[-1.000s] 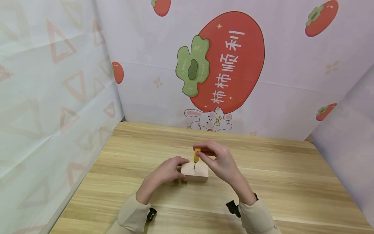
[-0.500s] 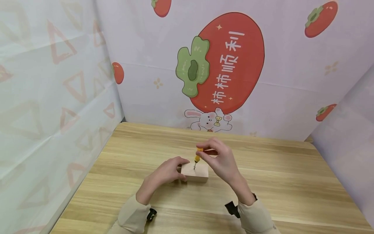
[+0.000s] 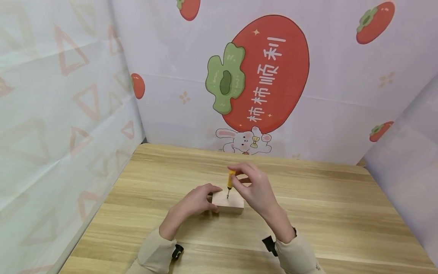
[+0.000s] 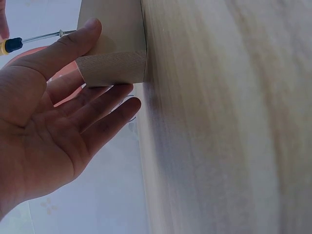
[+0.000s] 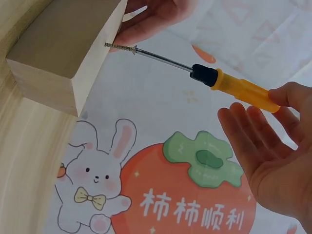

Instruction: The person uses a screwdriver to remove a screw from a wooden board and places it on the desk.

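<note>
Left hand (image 3: pixel 195 199) grips one wooden block (image 3: pixel 232 204); right hand (image 3: pixel 259 192) pinches one yellow screwdriver (image 5: pixel 243 91); its tip meets one screw (image 5: pixel 122 47), upright at block's top.

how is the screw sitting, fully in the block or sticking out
Sticking out: the right wrist view shows the screw with threads exposed between block and screwdriver.

Bright head view, dimmer wrist views
</note>
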